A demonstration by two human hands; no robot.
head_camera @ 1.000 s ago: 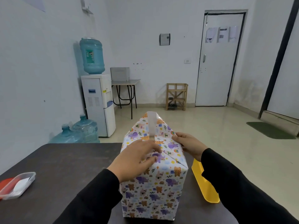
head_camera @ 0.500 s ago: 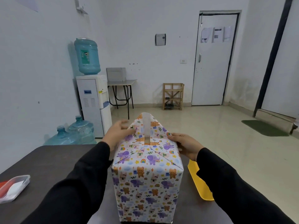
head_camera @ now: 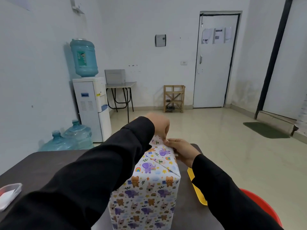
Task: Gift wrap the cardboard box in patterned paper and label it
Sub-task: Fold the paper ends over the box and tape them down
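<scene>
box (head_camera: pixel 146 193) upright on the dark surface (head_camera: pixel 41 163), covered in animal-print paper | left hand (head_camera: pixel 160 125) over the far top edge, fingers pinching the paper flap (head_camera: pixel 156 141) | right hand (head_camera: pixel 181 150) grips the box's top right edge, thumb by the flap | yellow plastic piece (head_camera: pixel 196 188) just right of the box | water jug (head_camera: pixel 83 58) label too blurred to read

The left sleeve (head_camera: pixel 99 171) covers the left side of the wrapped box (head_camera: pixel 149 190). The left edge cuts off a clear container (head_camera: pixel 10 194); the door papers (head_camera: pixel 217 36) are unreadable.
</scene>
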